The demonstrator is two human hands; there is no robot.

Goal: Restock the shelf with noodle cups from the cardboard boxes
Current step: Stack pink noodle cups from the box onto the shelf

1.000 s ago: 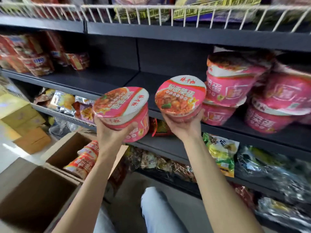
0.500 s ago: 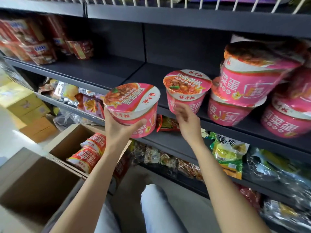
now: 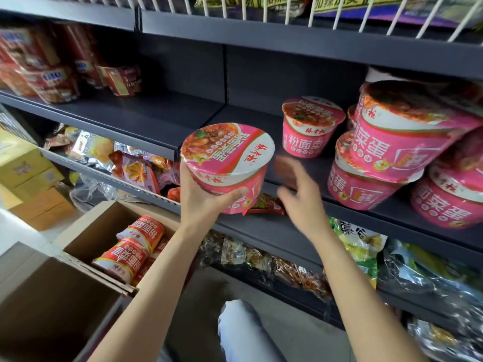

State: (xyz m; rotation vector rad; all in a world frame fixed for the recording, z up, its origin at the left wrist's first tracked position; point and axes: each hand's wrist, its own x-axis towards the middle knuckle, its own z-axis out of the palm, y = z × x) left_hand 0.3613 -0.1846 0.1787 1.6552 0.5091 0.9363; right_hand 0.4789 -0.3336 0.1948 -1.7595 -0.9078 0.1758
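Her left hand grips a pink noodle cup before the shelf, while the right hand hangs loose-fingered, holding nothing.

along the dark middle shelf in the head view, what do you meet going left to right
red packets at the far left → bare stretch of shelf → pink cup held in the left hand at the front edge → lone pink cup standing on the shelf → stacked pink cups at the right.
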